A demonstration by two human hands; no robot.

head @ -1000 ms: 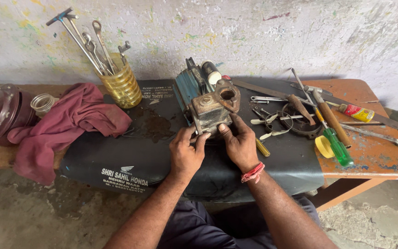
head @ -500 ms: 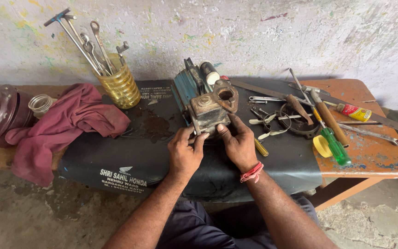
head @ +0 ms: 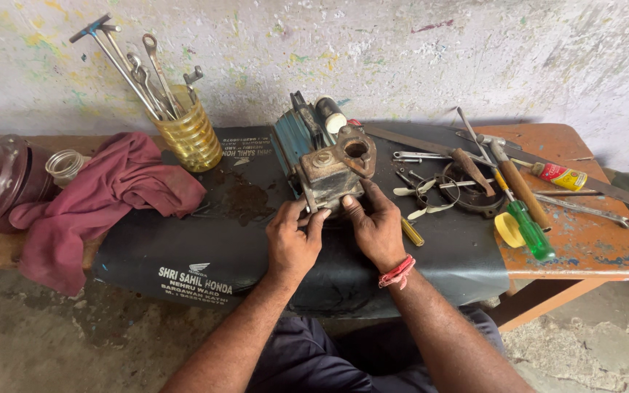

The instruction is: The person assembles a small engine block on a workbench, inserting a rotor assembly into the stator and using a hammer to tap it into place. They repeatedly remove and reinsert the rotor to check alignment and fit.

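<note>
A rusty metal engine part [head: 334, 169] with a round opening on its upper right stands on a black mat [head: 205, 247] laid over a wooden bench. My left hand [head: 293, 239] grips its lower left side, fingers curled against the front face. On the lower right side sits my right hand [head: 374, 225], with a red thread band at the wrist, thumb and fingers pressed to the block. Both hands hold the part from the near side.
A yellow ribbed cup [head: 188, 132] of spanners stands at the back left, beside a maroon cloth [head: 103, 196] and a small glass jar [head: 63, 166]. To the right lie screwdrivers [head: 529, 229], a hammer [head: 512, 171], a file, pliers and a yellow cap [head: 508, 229]. A blue box [head: 293, 138] sits behind the part.
None in the hands' grip; both stay on the metal part, which has barely shifted. The view has moved slightly.
</note>
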